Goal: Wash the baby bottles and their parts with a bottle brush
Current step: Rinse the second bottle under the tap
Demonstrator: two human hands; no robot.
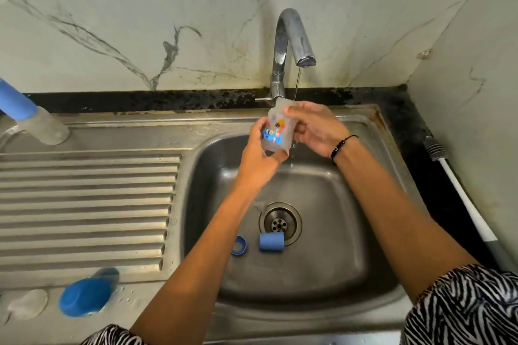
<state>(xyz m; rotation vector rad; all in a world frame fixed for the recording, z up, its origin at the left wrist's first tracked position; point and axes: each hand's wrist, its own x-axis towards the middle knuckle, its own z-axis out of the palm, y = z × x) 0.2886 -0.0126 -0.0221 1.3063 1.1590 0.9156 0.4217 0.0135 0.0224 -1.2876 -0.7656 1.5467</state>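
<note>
Over the sink basin (344, 246) I hold a clear baby bottle (276, 131) with a coloured print under the thin stream from the tap (291, 42). My left hand (260, 157) grips its lower part from below. My right hand (314, 127) grips its upper side, fingers curled round it. On the basin floor beside the drain (280, 221) lie a blue cap (271, 241) and a blue screw ring (239, 245). The bottle brush (459, 193), white-handled with a grey head, lies on the dark counter to the right of the sink.
A second bottle with a blue cap (33, 117) lies at the far left of the ribbed draining board (84, 204). A blue bottle part (89, 293) and a clear teat (28, 304) sit at the front left. The marble wall closes the back and right.
</note>
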